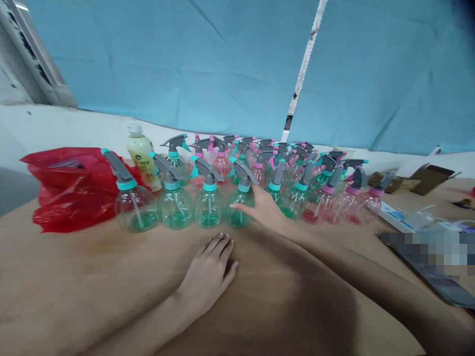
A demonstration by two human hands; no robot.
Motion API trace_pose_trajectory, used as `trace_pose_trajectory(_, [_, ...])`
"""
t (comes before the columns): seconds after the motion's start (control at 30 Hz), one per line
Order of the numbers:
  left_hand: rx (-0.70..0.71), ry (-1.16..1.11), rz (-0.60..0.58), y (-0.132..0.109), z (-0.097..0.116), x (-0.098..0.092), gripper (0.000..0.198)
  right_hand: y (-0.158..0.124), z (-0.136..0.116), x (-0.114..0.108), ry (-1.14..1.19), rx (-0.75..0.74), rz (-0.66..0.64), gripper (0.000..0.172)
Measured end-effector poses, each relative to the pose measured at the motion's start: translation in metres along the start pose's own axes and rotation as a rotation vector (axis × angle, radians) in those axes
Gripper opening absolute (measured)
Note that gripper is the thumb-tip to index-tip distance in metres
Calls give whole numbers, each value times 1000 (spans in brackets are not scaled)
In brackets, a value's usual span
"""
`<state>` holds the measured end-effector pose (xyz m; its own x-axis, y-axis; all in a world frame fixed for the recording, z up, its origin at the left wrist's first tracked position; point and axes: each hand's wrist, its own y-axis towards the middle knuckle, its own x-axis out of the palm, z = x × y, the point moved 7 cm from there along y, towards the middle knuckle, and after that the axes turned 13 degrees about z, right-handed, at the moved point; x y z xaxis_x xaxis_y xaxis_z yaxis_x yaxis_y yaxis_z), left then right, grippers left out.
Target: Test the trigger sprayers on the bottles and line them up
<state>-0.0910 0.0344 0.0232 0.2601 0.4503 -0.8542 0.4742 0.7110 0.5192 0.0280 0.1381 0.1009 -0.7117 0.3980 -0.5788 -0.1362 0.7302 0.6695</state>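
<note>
My left hand (211, 269) lies flat on the wooden table, fingers stretched out and holding nothing. In front of it stands a row of round, clear spray bottles with grey trigger heads. My right hand (265, 210) reaches in from the right and grips a green-tinted spray bottle (237, 217) with a turquoise collar. Its thumb crosses the bottle's front, while the other fingers are partly hidden behind. To the left are a second green spray bottle (209, 210) and a third (176, 210). On the right, pink-collared spray bottles (354, 210) continue the row.
Several more spray bottles (221, 165) crowd behind the front row. A red plastic bag (74, 193) and a pale drink bottle (143, 153) stand left. Rightward lie a dark flat device (426, 272) and an open cardboard box (430, 179). Blue sheeting (185, 59) covers the wall.
</note>
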Motion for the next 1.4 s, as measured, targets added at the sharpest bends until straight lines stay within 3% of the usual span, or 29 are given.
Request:
trace_pose_trajectory(0.17, [13,26,-8,0,1,2,43,7,6,6,-13,1,-34,60])
trace_pose_trajectory(0.37, [7,1,24,-1,-1,0,42,3,3,1,25,30,-45,69])
trace_pose_trajectory(0.5, [3,-3,30,-2,-1,0,42,-12,-1,-26,122,11,17,64])
trace_pose_trajectory(0.67, [-17,-35,44,-2,-2,2,43,-30,23,-76,17,47,114,27])
trace_pose_trajectory(0.8, [-23,-62,71,-1,-6,0,41,-33,47,-93,-91,90,149,31])
trace_pose_trajectory(1.0, [-52,-117,48,2,-15,-3,39,-21,50,-83,-364,99,183,55])
trace_pose_trajectory(1.2, [-91,-160,37,2,-17,-3,34,-2,53,-62,-450,175,102,73])
trace_pose_trajectory(1.4, [-125,-239,38,3,-8,-2,28,1,55,-55,-444,202,69,63])
